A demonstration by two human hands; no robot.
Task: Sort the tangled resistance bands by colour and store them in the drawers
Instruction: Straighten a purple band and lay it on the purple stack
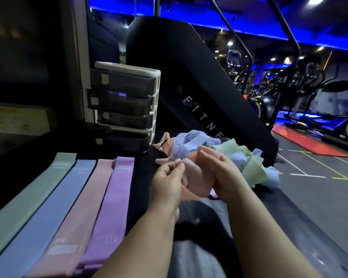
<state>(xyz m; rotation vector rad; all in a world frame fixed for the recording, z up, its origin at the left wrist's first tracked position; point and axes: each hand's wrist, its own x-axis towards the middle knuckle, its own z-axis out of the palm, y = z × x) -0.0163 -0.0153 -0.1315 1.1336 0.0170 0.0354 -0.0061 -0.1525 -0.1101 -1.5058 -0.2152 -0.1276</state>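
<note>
A tangled pile of resistance bands (247, 163), pale blue, light green and salmon pink, lies on the black surface ahead of me. My left hand (166, 181) pinches an edge of a salmon pink band (197, 181). My right hand (223, 175) grips the same band from the right. Flat on the left lie a green band (38, 189), a blue band (54, 207), a pink band (80, 213) and a purple band (113, 199), side by side. A small drawer unit (127, 105) with several dark translucent drawers stands behind them; the second drawer sticks out slightly.
A large black padded gym machine (199, 87) rises behind the pile. The gym floor (319, 197) with yellow lines drops away on the right. Exercise machines (309, 97) fill the far right. My grey-clad lap (199, 253) is below my arms.
</note>
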